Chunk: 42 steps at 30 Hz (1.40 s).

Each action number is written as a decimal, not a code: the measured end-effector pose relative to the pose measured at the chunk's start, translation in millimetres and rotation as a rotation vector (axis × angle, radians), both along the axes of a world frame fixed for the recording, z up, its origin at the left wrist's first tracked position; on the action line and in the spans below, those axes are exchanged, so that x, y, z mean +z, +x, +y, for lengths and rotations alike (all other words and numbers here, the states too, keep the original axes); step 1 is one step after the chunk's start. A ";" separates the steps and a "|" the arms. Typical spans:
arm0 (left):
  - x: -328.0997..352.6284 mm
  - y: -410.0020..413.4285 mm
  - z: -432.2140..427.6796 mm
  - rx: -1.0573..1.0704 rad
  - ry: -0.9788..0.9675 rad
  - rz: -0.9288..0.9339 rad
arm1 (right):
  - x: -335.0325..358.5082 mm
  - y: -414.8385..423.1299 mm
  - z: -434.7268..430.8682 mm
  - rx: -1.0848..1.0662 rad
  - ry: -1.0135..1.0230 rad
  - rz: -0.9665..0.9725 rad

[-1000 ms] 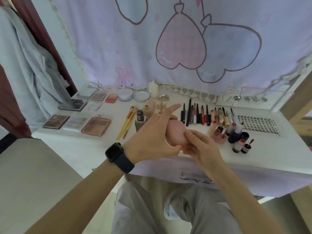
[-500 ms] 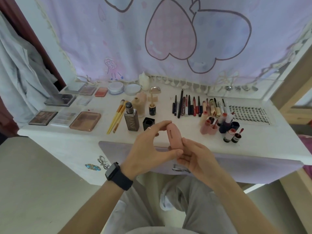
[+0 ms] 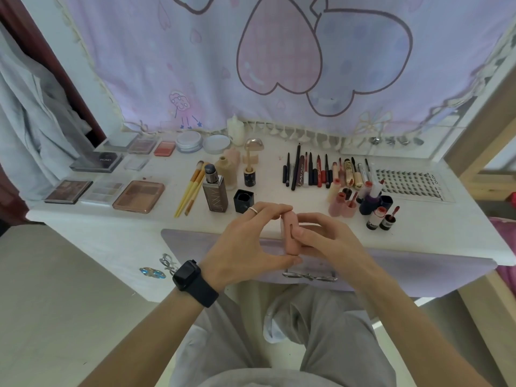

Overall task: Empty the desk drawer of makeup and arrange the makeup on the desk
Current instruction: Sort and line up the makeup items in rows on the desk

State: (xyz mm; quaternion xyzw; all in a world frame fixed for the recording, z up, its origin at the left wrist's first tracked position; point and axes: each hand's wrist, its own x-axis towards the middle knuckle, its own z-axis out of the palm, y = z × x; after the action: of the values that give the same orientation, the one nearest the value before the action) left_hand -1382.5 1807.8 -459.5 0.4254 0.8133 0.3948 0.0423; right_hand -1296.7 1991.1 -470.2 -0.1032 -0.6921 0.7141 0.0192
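Note:
Both my hands hold a small pink oval makeup case (image 3: 290, 233) on edge above the desk's front edge. My left hand (image 3: 248, 244), with a ring and a black watch, pinches it between thumb below and fingers on top. My right hand (image 3: 321, 238) grips its right side with curled fingers. Below my hands the lavender drawer (image 3: 195, 241) with a bow handle (image 3: 310, 276) looks closed. Makeup is laid out on the white desk (image 3: 418, 233): palettes (image 3: 138, 195) at the left, brushes (image 3: 192, 188) and a foundation bottle (image 3: 215, 194) in the middle, pencils (image 3: 307, 171) and lip tubes (image 3: 360, 196) to the right.
A lash tray (image 3: 410, 182) lies at the desk's far right. A pink heart-print curtain (image 3: 279, 65) hangs behind the desk, pale clothing (image 3: 30, 113) at the left. An eyelash curler (image 3: 167, 263) hangs on the desk's left front. My knees sit under the drawer.
My hands have drawn back from over the desk to its front edge, and the pink case has turned from flat-on to edge-on between them. The camera has tilted down.

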 end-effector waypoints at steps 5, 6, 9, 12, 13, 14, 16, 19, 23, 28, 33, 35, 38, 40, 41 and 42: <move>2.1 0.6 1.4 -0.018 0.066 -0.110 | -0.7 -5.3 1.3 -0.013 0.122 0.009; 2.2 0.1 2.0 -0.008 0.090 -0.140 | 0.3 -6.5 0.0 -0.023 0.151 0.008; 0.8 -2.6 4.0 0.030 0.159 -0.232 | 2.9 -12.0 -5.0 -0.047 0.249 0.010; -2.4 -4.3 7.4 0.071 0.208 -0.327 | 7.0 -18.7 -12.9 -0.078 0.356 0.016; -3.3 -5.1 8.5 0.082 0.221 -0.355 | 8.1 -20.6 -14.6 -0.083 0.376 0.026; -4.0 -6.3 9.7 0.091 0.234 -0.384 | 9.9 -22.1 -15.6 -0.087 0.392 0.027; -5.0 -9.1 10.3 0.105 0.281 -0.460 | 13.6 -24.6 -13.9 -0.106 0.403 0.004; -6.4 -10.7 10.8 0.113 0.354 -0.543 | 15.7 -26.4 -8.4 -0.123 0.443 -0.011; -12.4 -8.0 13.5 0.146 0.449 -0.608 | 11.4 -31.7 -5.8 -0.090 0.473 -0.044; -17.1 -9.7 13.3 0.178 0.533 -0.581 | 9.6 -34.7 1.0 -0.133 0.360 -0.050; -15.5 -12.9 12.1 0.144 0.536 -0.586 | 15.6 -35.2 -0.1 -0.137 0.388 -0.006; -13.9 -12.6 12.1 0.109 0.522 -0.621 | 19.2 -34.1 0.0 -0.154 0.553 0.050; -10.7 -12.7 13.4 0.103 0.496 -0.609 | 32.7 -34.5 1.8 -0.216 0.704 0.124; -9.3 -12.0 14.9 0.108 0.475 -0.577 | 42.8 -35.7 3.2 -0.237 0.744 0.146; -9.5 -11.4 15.4 0.106 0.468 -0.563 | 47.4 -37.2 3.9 -0.241 0.748 0.153; -10.4 -10.6 15.9 0.103 0.461 -0.548 | 50.0 -39.2 5.0 -0.252 0.753 0.169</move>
State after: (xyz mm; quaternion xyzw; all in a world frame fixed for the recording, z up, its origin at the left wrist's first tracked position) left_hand -1393.1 1823.7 -469.9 0.2606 0.6816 0.6690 0.1416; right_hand -1335.8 1996.1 -420.2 -0.1137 -0.8833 0.4086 0.2000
